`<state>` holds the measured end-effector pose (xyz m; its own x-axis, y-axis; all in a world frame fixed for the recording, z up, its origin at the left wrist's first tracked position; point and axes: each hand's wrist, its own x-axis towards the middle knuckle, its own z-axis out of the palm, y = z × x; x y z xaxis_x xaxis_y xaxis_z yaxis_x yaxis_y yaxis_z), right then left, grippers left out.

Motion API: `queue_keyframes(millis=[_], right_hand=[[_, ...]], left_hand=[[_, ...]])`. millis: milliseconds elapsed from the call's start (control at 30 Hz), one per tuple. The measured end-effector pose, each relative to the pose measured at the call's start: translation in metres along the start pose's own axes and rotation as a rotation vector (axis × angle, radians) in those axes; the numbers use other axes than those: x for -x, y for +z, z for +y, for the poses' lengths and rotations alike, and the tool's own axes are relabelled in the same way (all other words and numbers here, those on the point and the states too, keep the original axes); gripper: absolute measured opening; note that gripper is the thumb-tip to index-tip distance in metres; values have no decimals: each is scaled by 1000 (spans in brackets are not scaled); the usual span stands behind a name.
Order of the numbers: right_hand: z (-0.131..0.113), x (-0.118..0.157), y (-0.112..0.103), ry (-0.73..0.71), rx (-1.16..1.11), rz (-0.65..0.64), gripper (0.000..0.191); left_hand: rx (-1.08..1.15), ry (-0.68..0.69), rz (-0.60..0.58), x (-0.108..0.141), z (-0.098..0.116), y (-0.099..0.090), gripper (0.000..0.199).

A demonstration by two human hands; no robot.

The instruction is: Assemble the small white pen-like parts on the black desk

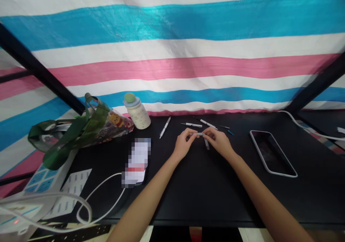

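My left hand point(184, 144) and my right hand point(219, 141) meet above the black table top point(205, 195), both pinching a slim grey pen barrel point(196, 134) by its ends. Another white pen piece point(206, 144) stands below my fingers, close to my right hand. Beyond the hands lie a whole white pen point(165, 127), a pen barrel point(193, 124), and a longer white pen part point(208, 124). A thin dark rod point(224, 127) and a small blue piece point(230, 132) rest to the right.
A phone in a white case point(272, 154) lies to the right. On the left are a blurred item point(136, 161), a baby bottle with a green top point(137, 112), a green-handled printed bag point(81, 130), sticker sheets point(71, 188) and a white cable point(102, 195). A striped tarp point(172, 62) hangs behind.
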<state>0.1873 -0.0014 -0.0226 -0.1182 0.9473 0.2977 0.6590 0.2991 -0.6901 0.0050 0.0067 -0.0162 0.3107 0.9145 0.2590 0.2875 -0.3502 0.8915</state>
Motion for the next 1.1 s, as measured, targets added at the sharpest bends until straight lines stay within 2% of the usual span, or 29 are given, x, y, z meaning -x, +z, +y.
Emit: queue_keyframes(millis=[200, 400, 500, 733, 967, 1100], right_hand=[[-5, 2, -5, 15, 41, -22, 16], [-6, 1, -8, 15, 46, -88, 34], [-7, 2, -7, 20, 6, -80, 39], [-8, 3, -4, 17, -64, -82, 25], [-8, 2, -6, 28, -55, -120, 38], [-9, 3, -6, 48, -45, -105, 31]], left_hand=[[-10, -11, -31, -1, -2, -2, 19], [4, 6, -59, 0, 0, 0, 18], [24, 1, -69, 0, -1, 1, 19], [56, -16, 0, -3, -5, 0, 21], [54, 3, -33, -1, 0, 0, 18], [43, -3, -24, -1, 1, 1, 17]])
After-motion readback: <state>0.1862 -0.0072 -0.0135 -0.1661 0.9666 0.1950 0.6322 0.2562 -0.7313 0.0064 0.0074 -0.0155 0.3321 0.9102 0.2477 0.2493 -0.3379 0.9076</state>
